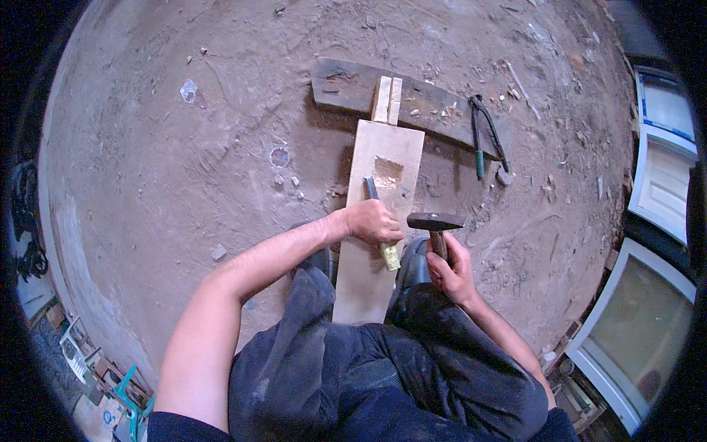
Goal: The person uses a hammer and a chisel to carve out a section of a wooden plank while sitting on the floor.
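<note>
Between my legs lies a pale wooden board [361,287] with a squarish recess [388,173] cut into its face. My left hand [373,222] is closed round a chisel [389,256]; its yellowish handle end sticks out toward me, and the metal blade points away, its tip at the board just left of the recess. To the right, my right hand [453,269] grips a hammer [436,221] by its wooden handle. The dark hammer head is held up to the right of the chisel handle, apart from it.
The board's far end, with two narrow wood strips [387,101], rests at a dark weathered plank [342,87] lying crosswise. Long-handled pincers [479,140] with green grips lean on that plank. Wood chips and stones litter the dirt floor [184,169]. White-framed windows [589,350] stand at right.
</note>
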Demonstrator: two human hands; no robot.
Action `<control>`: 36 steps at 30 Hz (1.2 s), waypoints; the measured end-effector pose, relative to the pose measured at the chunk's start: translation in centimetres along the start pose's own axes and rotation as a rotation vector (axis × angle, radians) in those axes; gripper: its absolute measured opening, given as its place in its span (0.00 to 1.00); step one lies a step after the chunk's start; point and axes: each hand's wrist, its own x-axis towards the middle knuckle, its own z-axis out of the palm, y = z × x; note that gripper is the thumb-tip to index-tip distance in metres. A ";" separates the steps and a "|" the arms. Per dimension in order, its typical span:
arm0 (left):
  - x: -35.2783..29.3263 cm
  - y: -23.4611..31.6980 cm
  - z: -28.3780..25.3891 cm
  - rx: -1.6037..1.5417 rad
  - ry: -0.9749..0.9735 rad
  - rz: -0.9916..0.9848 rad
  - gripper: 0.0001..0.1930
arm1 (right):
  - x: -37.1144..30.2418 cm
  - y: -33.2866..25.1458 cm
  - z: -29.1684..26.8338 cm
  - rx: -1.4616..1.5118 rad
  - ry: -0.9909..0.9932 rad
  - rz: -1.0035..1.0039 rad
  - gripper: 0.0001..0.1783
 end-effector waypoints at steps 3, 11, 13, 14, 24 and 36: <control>0.2 -0.1 0.3 0.000 -0.034 -0.001 0.07 | -0.3 0.4 -1.0 -0.285 -0.018 -0.080 0.15; 0.3 -0.3 0.0 -0.011 0.006 0.047 0.04 | -1.9 -1.2 -0.4 -0.411 -0.062 -0.204 0.17; 0.3 -0.4 -0.2 -0.034 -0.160 -0.042 0.05 | -2.2 -1.2 -0.2 -0.438 -0.092 -0.245 0.16; 0.2 -0.6 0.3 -0.028 -0.174 -0.002 0.05 | -2.4 -1.5 0.0 -0.438 -0.095 -0.248 0.16; 4.2 1.5 -3.0 0.015 -0.180 0.047 0.09 | -3.2 -2.2 0.2 -0.706 -0.217 -0.484 0.18; 7.0 2.1 -2.6 -0.144 -0.060 -0.220 0.10 | -2.3 -2.8 0.6 -0.615 -0.187 -0.537 0.17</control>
